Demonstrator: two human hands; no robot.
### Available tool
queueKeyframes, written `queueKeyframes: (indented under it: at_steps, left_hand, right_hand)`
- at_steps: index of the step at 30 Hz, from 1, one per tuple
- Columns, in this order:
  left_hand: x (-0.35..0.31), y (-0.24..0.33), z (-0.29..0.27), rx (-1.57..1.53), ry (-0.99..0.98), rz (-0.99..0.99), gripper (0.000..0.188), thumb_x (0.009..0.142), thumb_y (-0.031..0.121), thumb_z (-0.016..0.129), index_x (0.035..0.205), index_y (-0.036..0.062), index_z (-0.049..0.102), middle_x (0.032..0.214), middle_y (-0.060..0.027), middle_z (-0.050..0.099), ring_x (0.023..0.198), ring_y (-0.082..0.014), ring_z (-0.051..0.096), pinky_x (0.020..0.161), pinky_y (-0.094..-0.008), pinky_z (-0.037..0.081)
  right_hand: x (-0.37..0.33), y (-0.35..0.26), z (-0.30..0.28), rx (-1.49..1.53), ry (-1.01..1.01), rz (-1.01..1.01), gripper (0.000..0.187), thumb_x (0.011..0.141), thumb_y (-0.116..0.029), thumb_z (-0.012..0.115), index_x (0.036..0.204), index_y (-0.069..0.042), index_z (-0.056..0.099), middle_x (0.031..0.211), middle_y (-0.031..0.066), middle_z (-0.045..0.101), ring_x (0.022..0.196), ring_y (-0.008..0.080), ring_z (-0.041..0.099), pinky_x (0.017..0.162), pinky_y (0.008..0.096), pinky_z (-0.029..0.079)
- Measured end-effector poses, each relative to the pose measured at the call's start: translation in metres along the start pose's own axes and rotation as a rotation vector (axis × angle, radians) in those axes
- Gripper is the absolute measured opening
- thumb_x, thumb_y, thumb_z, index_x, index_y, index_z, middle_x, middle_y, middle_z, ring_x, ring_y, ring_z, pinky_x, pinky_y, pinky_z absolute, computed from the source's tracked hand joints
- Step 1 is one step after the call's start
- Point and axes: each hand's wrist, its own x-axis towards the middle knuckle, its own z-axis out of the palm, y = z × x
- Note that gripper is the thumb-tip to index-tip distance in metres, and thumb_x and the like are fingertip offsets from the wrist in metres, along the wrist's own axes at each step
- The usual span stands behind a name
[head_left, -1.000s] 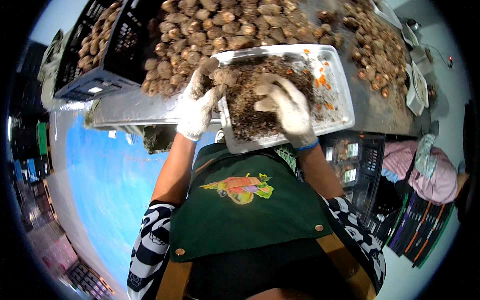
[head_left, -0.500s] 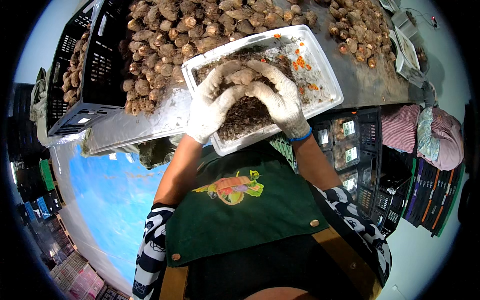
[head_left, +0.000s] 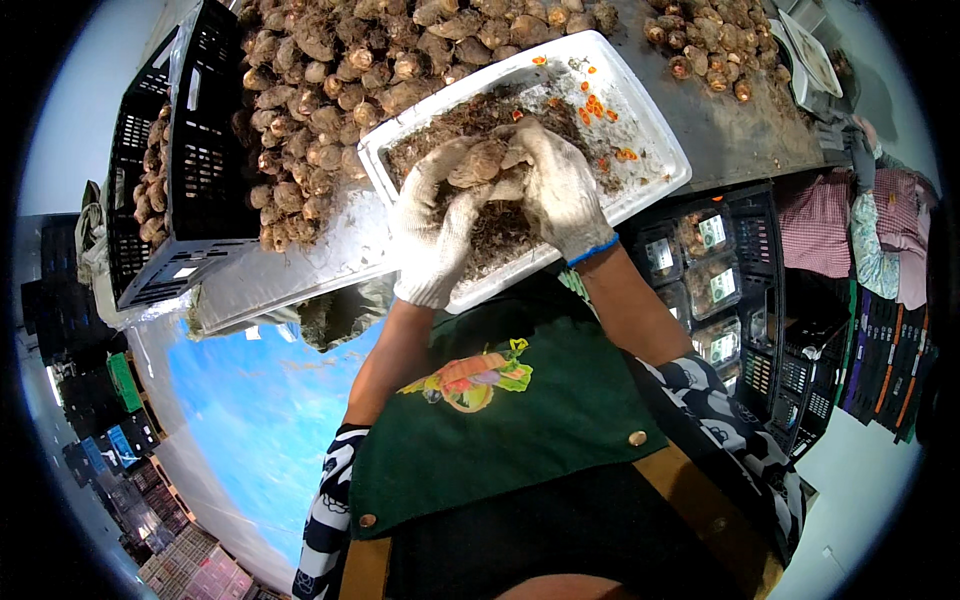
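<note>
Over a white rectangular tray [head_left: 655, 165] I hold a brown, rough-skinned taro root [head_left: 478, 163] between both gloved hands. My left hand [head_left: 440, 215], in a white knit glove, is closed around its left side with the thumb along the near side. On its right, my right hand [head_left: 562, 195], gloved the same and with a blue band at the wrist, has its fingers curled against the root; the fingertips are partly hidden. Dark fibrous scraps [head_left: 425, 150] cover the tray's left part. Small orange pieces [head_left: 595, 107] lie toward its right end.
A large heap of taro roots [head_left: 320, 95] lies behind the tray, and a smaller pile [head_left: 708, 45] sits farther right. A black slotted crate [head_left: 205, 130] stands at the left. Clear packs [head_left: 712, 285] fill a black crate at the right, near another person's checked clothing [head_left: 815, 225].
Both hands have drawn slightly together and the taro root has turned between them. The right fingers have shifted from arching over the far side to its right end. The whole view has tilted a little.
</note>
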Motion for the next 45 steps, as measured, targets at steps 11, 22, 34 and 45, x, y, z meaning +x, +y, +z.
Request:
queueKeyframes:
  at_steps: [11, 22, 34, 45]
  left_hand:
    - [-0.002, -0.004, -0.011, 0.137, -0.185, -0.001, 0.046, 0.083, 0.009, 0.07, 0.125, -0.0033, 0.055, 0.12, -0.0108, 0.062, 0.106, -0.018, 0.059, 0.092, -0.032, 0.048]
    - [-0.004, -0.006, -0.009, -0.321, 0.006, -0.125, 0.048, 0.082, 0.001, 0.066, 0.127, -0.0028, 0.051, 0.121, -0.0118, 0.059, 0.111, -0.0203, 0.057, 0.096, -0.0341, 0.046]
    - [0.009, -0.014, -0.003, -0.145, -0.093, 0.03, 0.048, 0.084, 0.004, 0.064, 0.13, -0.0016, 0.05, 0.127, -0.0109, 0.056, 0.115, -0.0192, 0.053, 0.1, -0.0333, 0.043]
    - [0.026, 0.019, 0.001, 0.28, -0.146, 0.117, 0.022, 0.082, 0.009, 0.068, 0.101, -0.0023, 0.068, 0.099, -0.0131, 0.067, 0.093, -0.019, 0.064, 0.084, -0.0304, 0.05]
  right_hand:
    - [0.004, -0.018, -0.02, -1.099, -0.366, -0.692, 0.025, 0.088, -0.017, 0.06, 0.104, 0.002, 0.06, 0.088, 0.0189, 0.06, 0.076, 0.0345, 0.061, 0.071, 0.0447, 0.052]
    - [-0.003, -0.005, 0.012, -0.314, -0.054, -0.045, 0.031, 0.096, -0.034, 0.055, 0.094, -0.003, 0.06, 0.076, 0.0005, 0.057, 0.068, 0.0107, 0.058, 0.055, 0.0251, 0.052]
    - [-0.017, -0.023, 0.012, -0.533, -0.202, -0.173, 0.033, 0.091, -0.014, 0.059, 0.121, 0.001, 0.056, 0.114, 0.0147, 0.063, 0.104, 0.0205, 0.061, 0.091, 0.0325, 0.048]
    - [-0.015, -0.02, 0.008, -1.098, -0.06, -0.756, 0.04, 0.076, -0.008, 0.073, 0.111, 0.002, 0.059, 0.09, 0.0141, 0.063, 0.079, 0.0291, 0.063, 0.067, 0.0352, 0.052]
